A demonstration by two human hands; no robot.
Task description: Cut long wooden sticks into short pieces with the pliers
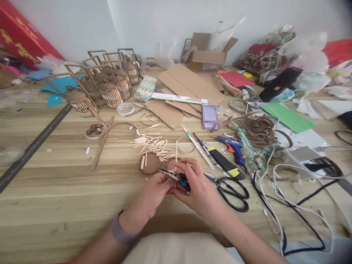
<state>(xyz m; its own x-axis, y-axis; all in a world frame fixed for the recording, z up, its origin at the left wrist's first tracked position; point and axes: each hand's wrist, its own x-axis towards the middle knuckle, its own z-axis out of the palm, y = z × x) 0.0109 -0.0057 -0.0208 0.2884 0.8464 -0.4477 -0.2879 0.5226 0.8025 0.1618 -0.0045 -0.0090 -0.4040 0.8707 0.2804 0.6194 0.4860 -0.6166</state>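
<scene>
Both hands meet low in the centre around small pliers with dark blue handles. My left hand is closed near the metal jaws; what its fingertips pinch is too small to tell. My right hand is wrapped round the pliers, and a pale wooden stick rises upright by its fingertips. Just beyond lie two round brown discs with dark rims, the left disc bearing a few short sticks, the other partly covered by my hands. A heap of short pale sticks is spread behind them.
Black scissors, a yellow-black cutter and a blue glue gun lie to the right, with cables and coiled brown strips. Small slatted lanterns stand at the back left. Cardboard sheets lie behind.
</scene>
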